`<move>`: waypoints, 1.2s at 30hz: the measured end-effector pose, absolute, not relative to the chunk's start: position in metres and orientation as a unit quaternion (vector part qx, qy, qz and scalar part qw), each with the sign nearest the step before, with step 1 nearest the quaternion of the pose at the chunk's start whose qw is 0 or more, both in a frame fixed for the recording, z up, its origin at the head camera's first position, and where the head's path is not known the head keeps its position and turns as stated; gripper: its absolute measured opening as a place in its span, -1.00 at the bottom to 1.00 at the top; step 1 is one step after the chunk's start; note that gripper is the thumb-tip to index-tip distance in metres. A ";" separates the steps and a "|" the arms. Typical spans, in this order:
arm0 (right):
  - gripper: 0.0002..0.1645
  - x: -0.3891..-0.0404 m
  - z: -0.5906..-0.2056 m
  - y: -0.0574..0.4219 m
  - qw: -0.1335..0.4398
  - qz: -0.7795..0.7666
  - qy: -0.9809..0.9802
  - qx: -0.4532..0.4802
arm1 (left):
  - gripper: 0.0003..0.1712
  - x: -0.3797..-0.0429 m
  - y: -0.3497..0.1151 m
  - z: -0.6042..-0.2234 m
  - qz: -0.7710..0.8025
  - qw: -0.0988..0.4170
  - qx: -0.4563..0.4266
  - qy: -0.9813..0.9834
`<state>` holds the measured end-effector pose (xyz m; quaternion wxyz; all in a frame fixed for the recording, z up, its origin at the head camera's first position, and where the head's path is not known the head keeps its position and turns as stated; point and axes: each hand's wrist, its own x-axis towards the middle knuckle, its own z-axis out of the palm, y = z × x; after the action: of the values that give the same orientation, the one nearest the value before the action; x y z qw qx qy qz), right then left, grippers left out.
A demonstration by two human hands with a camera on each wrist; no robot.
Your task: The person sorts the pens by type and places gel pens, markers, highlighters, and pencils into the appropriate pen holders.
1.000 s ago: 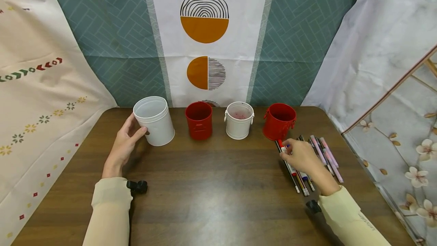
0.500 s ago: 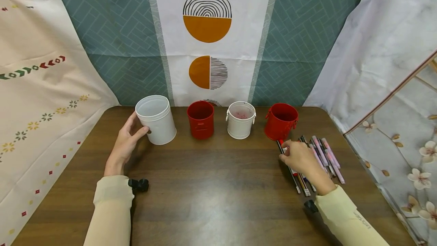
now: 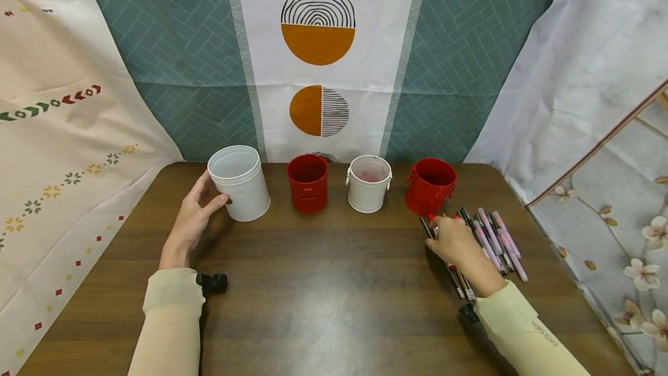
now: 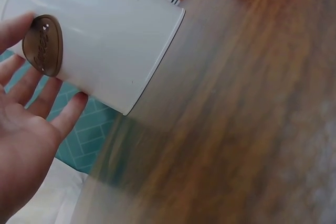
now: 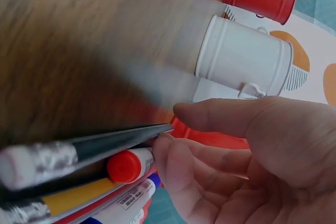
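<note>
At the left, my left hand (image 3: pixel 192 213) holds the side of a large white bucket (image 3: pixel 242 193). In the left wrist view the thumb lies at the bucket's brown oval label (image 4: pixel 43 45) and the fingertips touch the wall below it. Over the pile at the right, my right hand (image 3: pixel 456 243) reaches down with bent fingers. In the right wrist view its thumb and fingertips are a little apart, right at the far end of a black pencil (image 5: pixel 100 145). A red-capped marker (image 5: pixel 128 165) and a yellow pencil (image 5: pixel 79 196) lie just beside. The hand hides part of the pile.
A red bucket (image 3: pixel 308 190), a small white bucket (image 3: pixel 367 193) with side handles and another red bucket (image 3: pixel 429 190) stand in a row along the table's back. Several pink and lilac pens (image 3: pixel 498 237) lie at the far right. Patterned cloth (image 3: pixel 334 62) hangs behind.
My right hand has shifted slightly within the pile, and the black pencil there has turned a little. The left hand stays on the white bucket. The head view has shifted slightly.
</note>
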<state>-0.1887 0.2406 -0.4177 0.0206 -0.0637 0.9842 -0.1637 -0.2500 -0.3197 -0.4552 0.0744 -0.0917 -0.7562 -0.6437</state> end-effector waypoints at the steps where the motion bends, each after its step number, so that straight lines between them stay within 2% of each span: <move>1: -0.58 -0.189 -0.418 0.240 0.023 -0.163 0.984 -0.063 | -0.07 -0.250 -0.320 -0.455 -0.643 0.075 -0.092 -0.757; 13: -0.68 -0.187 -0.421 0.234 -0.008 -0.166 0.981 -0.104 | -0.06 -0.249 -0.320 -0.456 -0.642 0.072 -0.095 -0.757; 26: -0.77 -0.185 -0.419 0.227 0.028 -0.153 0.983 -0.100 | -0.05 -0.250 -0.320 -0.455 -0.640 0.070 -0.092 -0.760; 36: -0.89 -0.189 -0.423 0.223 0.046 -0.219 0.967 -0.124 | -0.07 -0.248 -0.319 -0.455 -0.631 0.071 -0.086 -0.767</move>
<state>-0.1889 0.2228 -0.4226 0.0463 -0.1245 0.9667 -0.2187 -0.2483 -0.3194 -0.4548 0.0714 -0.0856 -0.7675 -0.6313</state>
